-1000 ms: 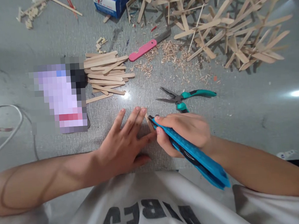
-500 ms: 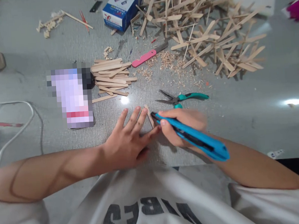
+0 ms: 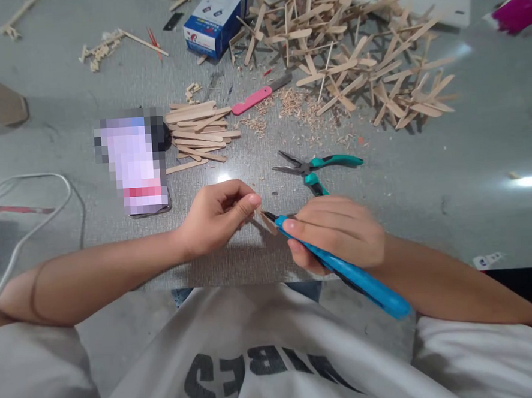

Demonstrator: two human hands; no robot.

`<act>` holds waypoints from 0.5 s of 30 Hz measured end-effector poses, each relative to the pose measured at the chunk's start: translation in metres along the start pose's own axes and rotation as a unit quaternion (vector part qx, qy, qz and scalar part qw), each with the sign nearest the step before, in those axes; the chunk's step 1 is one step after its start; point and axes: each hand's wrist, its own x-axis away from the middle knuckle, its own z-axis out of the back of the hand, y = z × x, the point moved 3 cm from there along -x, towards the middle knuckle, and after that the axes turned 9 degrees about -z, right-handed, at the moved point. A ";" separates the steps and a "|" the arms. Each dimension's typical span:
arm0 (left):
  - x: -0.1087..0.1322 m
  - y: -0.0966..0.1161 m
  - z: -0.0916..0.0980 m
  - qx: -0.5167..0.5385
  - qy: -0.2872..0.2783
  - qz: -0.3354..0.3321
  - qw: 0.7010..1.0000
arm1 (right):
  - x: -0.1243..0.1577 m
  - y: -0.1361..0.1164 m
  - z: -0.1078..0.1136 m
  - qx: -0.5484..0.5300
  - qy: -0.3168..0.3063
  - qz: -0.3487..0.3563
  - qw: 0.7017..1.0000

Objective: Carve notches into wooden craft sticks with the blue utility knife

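Showing, left to right: left hand (image 3: 217, 217), fingers curled, pinching one end of a short flat pale wooden stick piece (image 3: 268, 222) near the front edge of the grey tabletop (image 3: 426, 171); blue plastic utility knife (image 3: 346, 269), tip touching that piece; right hand (image 3: 340, 233), closed around the knife's handle; teal-handled metal pliers (image 3: 318, 166) lying just beyond.

We are looking down from one head-worn camera, facing forward across the grey table (image 3: 450, 200), sitting close above our left hand (image 3: 217, 217) and right hand (image 3: 340, 230).
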 end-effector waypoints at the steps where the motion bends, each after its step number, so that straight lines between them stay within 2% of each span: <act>1: -0.001 0.001 0.000 -0.007 -0.002 0.000 1.000 | -0.001 -0.001 -0.001 -0.002 0.002 0.004 1.000; 8: -0.001 0.000 0.003 -0.029 0.050 0.011 0.998 | 0.004 0.006 -0.006 -0.041 0.059 -0.101 0.992; 12: -0.001 -0.003 0.004 -0.011 0.076 0.000 0.997 | 0.008 0.009 -0.005 -0.062 0.056 -0.194 0.978; 15: 0.000 -0.004 0.005 -0.004 0.082 -0.010 0.997 | 0.016 0.012 -0.004 -0.123 0.047 -0.263 0.956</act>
